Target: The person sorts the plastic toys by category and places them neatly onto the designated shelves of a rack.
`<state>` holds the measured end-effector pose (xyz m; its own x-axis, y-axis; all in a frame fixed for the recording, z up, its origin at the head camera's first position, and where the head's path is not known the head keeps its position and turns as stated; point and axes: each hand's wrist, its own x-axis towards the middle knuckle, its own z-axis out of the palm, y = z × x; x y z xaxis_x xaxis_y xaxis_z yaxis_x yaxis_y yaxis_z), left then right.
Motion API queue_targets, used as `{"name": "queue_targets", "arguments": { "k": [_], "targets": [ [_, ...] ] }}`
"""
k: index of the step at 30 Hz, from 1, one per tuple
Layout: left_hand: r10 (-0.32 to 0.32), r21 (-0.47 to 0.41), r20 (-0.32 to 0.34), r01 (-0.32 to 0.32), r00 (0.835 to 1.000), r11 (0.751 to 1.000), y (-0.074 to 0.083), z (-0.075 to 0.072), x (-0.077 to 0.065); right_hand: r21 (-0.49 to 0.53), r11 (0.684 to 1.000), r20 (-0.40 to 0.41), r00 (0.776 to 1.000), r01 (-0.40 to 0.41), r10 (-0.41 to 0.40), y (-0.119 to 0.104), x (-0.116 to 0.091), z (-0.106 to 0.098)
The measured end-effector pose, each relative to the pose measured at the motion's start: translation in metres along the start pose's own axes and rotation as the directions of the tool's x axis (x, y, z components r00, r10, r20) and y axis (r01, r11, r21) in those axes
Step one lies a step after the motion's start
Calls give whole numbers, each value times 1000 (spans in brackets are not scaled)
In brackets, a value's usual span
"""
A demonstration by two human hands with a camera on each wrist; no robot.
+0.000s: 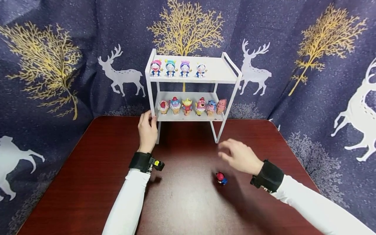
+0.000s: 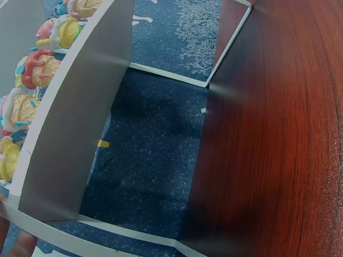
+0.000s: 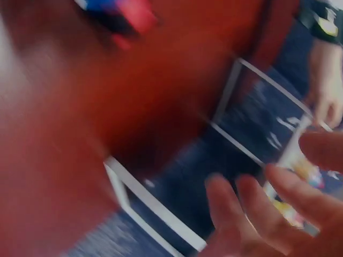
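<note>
My left hand (image 1: pixel 148 131) grips the left front post of a white two-tier rack (image 1: pixel 191 119); in the left wrist view only its fingertips (image 2: pixel 21 246) show, around the frame. My right hand (image 1: pixel 239 156) is in the air above the table with nothing in it, its fingers loosely bent. Just below and to the left of it, a small figurine (image 1: pixel 221 178) with a red head and blue body lies on the table; in the right wrist view this figurine (image 3: pixel 120 13) is blurred at the top.
Several figurines in blue outfits, one with a pink hat (image 1: pixel 156 68), line the left of the top shelf. Ice-cream-cone figurines, including a green-headed one (image 1: pixel 187 107), fill the lower shelf. A dark curtain (image 1: pixel 123 26) with deer and trees hangs behind the brown table (image 1: pixel 100 182).
</note>
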<state>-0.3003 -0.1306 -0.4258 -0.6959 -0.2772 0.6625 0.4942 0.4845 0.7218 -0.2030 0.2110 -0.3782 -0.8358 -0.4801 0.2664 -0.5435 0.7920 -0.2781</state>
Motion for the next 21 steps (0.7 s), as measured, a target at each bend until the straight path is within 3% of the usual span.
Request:
{"name": "queue_targets", "arguments": {
  "k": [5,9,16,21],
  "targets": [
    [4,8,-5,-4,1000,1000,-1,1,-1,5,1000,192,981,-26,25,6,-20,30],
    [3,9,-6,-3,1000,1000,0,1,-1,-10,998,284,957,-59,59,8,-29,46],
    [2,2,-9,-2,1000,1000,0,1,-1,-96,993,281,955,-67,92,9,-37,68],
    [8,12,-11,-8,1000,1000,-1,1,-1,-88,995,301,951,-53,78,6,-39,73]
  ]
}}
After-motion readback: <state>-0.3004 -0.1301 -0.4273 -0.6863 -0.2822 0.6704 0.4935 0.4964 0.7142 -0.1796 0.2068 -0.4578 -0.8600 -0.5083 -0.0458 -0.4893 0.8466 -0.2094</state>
